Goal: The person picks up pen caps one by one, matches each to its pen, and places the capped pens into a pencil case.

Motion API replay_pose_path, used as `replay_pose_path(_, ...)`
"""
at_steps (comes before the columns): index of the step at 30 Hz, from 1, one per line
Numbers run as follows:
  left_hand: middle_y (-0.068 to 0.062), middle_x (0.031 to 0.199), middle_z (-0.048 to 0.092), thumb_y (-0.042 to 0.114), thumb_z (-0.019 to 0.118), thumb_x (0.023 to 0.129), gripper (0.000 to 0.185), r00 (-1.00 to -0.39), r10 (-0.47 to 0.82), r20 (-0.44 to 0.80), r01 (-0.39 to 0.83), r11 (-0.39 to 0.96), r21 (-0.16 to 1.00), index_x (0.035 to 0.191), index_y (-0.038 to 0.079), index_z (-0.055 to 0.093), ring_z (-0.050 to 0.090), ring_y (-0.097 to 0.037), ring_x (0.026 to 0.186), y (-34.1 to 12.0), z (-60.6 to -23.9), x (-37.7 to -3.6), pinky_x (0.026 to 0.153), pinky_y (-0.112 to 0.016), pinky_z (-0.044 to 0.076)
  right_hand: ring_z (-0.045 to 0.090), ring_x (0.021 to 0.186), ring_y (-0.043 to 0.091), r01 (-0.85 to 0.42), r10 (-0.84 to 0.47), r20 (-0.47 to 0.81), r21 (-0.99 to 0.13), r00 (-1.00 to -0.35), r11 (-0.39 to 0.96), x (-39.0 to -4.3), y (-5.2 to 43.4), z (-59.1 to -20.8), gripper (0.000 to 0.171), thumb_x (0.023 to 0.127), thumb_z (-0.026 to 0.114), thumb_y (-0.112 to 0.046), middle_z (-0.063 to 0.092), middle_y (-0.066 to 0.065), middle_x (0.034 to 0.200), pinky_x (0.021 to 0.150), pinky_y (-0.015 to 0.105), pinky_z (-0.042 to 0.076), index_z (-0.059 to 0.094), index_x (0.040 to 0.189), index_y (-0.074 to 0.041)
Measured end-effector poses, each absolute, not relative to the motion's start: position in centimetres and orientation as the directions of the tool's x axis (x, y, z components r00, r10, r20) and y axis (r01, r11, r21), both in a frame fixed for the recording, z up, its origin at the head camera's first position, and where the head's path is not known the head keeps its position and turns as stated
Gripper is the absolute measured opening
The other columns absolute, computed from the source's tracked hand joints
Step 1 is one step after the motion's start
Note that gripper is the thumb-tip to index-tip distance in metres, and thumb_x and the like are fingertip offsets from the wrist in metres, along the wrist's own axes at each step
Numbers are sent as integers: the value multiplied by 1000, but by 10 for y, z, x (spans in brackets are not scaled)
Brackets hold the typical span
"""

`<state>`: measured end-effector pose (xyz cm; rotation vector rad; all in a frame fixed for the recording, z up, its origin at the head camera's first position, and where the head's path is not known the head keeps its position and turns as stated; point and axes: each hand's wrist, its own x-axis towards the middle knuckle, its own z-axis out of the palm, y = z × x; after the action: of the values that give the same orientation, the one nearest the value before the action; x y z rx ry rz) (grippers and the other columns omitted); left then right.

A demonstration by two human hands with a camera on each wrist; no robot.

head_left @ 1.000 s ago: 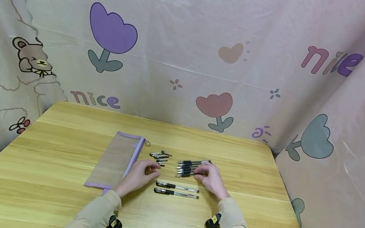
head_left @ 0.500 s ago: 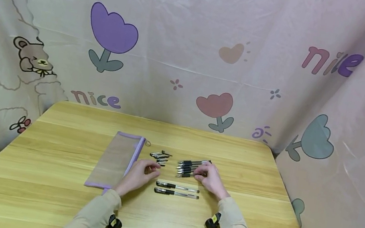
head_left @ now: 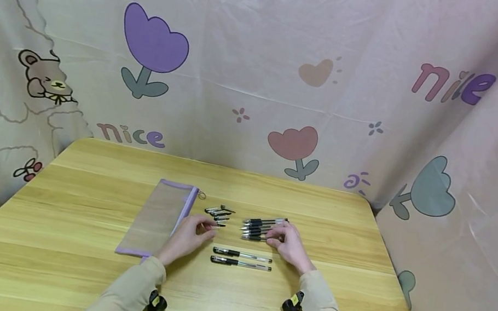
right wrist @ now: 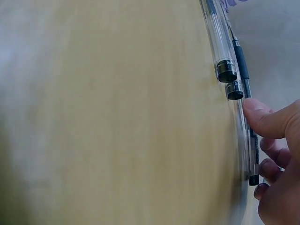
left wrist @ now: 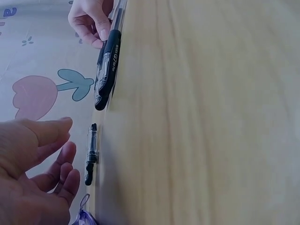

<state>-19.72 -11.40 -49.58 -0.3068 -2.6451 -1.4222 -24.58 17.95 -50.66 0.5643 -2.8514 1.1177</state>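
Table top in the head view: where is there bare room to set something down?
Bare wood on the table lies left of the mesh pouch, behind the pen caps, and right of the right hand. It is crowded between the left hand, the pen bundle and the two capped pens.

The table (head_left: 65, 234) is pale wood-grain with a smooth, faintly satin finish. On it, the pens (head_left: 242, 255) have clear glossy plastic barrels with matt black grips. Left of them, the pouch (head_left: 157, 220) is translucent mesh cloth edged in purple fabric.

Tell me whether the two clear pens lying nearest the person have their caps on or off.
On. Both clear pens with black caps lie side by side on the wooden table, each showing a black cap at its left end.
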Motion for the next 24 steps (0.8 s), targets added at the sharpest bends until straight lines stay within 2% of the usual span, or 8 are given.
replay_pose_path(7,-6,91,71,3,76,85,21,-974,98,205,224,570,790,105,2,73,60,-13,81,-115,-496,-201,72,-21,49,55,115,32,-345,-314,169,-649,-934,678,-240,184,-504,9,84,76,-5,67,8,108,109,57,39,76,88,-12)
replay_pose_path(13,-11,101,70,5,76,86,22,-970,93,225,232,635,737,108,3,73,61,-24,95,-112,-495,-202,87,-42,50,56,114,33,-377,-323,208,-652,-923,658,-234,188,-501,9,83,76,-5,69,11,111,107,58,40,76,91,-11)
replay_pose_path(16,-13,106,68,5,75,86,25,-976,81,202,205,649,733,110,3,72,59,-29,101,-110,-494,-202,92,-48,49,58,110,31,-381,-329,209,-659,-921,649,-232,189,-500,10,84,75,-4,70,10,108,104,56,42,75,91,-11)
replay_pose_path(24,-14,108,67,3,77,84,23,-981,72,182,182,685,705,107,4,74,57,-31,105,-108,-498,-207,95,-49,47,64,106,30,-415,-352,238,-671,-905,614,-229,191,-504,9,86,73,-3,71,12,110,99,51,51,75,94,-7)
